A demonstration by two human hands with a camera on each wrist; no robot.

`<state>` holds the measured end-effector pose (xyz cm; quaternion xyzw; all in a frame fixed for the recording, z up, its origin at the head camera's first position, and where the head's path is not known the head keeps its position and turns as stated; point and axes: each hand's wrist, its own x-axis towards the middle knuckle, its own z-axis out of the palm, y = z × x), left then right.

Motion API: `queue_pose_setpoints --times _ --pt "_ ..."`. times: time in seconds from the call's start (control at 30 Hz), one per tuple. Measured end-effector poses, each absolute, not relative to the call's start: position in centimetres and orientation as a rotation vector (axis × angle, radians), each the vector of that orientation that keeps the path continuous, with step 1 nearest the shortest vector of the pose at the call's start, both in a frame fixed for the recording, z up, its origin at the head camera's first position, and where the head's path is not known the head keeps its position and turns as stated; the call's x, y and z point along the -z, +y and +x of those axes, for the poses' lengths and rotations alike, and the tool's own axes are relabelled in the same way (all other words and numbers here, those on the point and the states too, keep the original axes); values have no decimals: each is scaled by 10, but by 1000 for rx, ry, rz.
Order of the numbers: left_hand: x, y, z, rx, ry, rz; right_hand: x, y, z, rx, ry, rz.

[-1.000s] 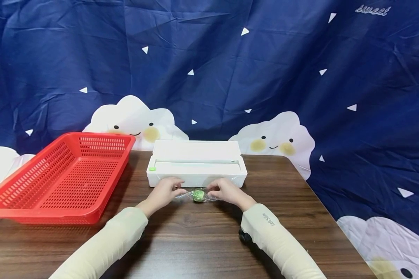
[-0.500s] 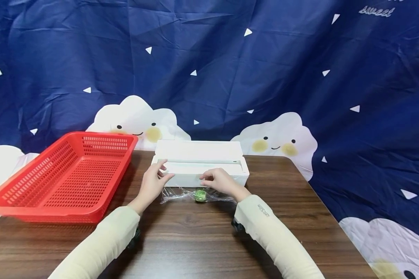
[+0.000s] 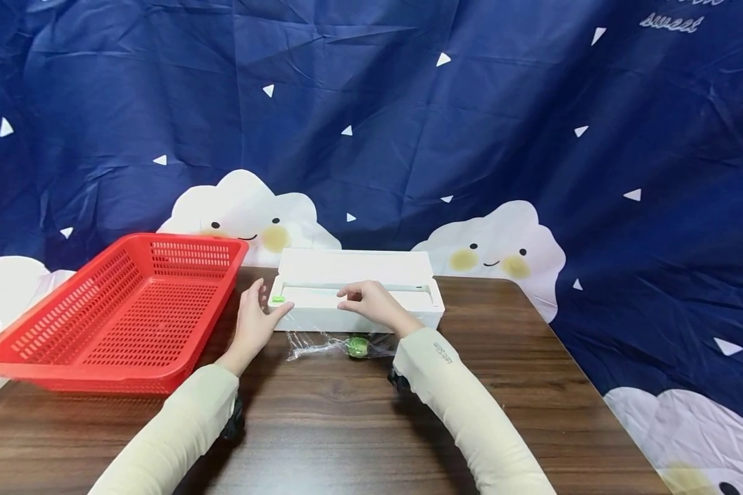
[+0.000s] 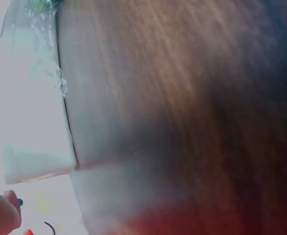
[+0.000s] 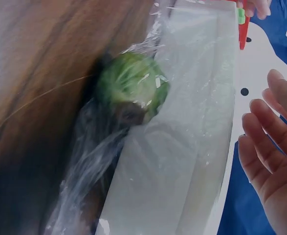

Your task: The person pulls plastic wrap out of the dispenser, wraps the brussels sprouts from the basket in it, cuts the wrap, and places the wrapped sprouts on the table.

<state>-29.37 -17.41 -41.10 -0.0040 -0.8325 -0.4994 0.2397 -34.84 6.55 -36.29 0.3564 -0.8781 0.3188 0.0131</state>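
Observation:
A small green leafy ball with a brown stub end, like a Brussels sprout (image 5: 131,88), lies under crumpled cling film (image 3: 312,346) in front of a long white cling film box (image 3: 340,318). The box's lid (image 3: 353,267) stands up at the back, and a green slider (image 3: 278,299) sits at its left end. My left hand (image 3: 252,330) holds nothing, thumb and fingers spread beside that end. Above the middle of the box is my right hand (image 3: 374,304), empty, with loosely bent fingers. Its palm and parted fingers (image 5: 260,139) show in the right wrist view.
A red plastic basket (image 3: 99,372) with slotted sides stands to the left on the brown wooden table (image 3: 334,426). Behind the table hangs a dark blue cloth (image 3: 371,103) printed with white clouds.
Both hands have come away from the wrapped green ball. The left hand moved left past the box's end, uncovering the slider; the right hand rose leftward over the box. The film lies spread out.

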Motion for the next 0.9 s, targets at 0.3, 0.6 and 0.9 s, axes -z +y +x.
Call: queue_pose_setpoints --times 0.3,0.6,0.9 --pt "416 -186 -298 1557 -2470 62 365 44 -360 -1070 -2670 1071" --pt "425 -187 -308 1622 -2529 -2 371 18 -365 -1138 -2643 1044" --pt "425 -186 -311 1534 -2478 -73 374 -11 -365 -1138 -2659 1060"
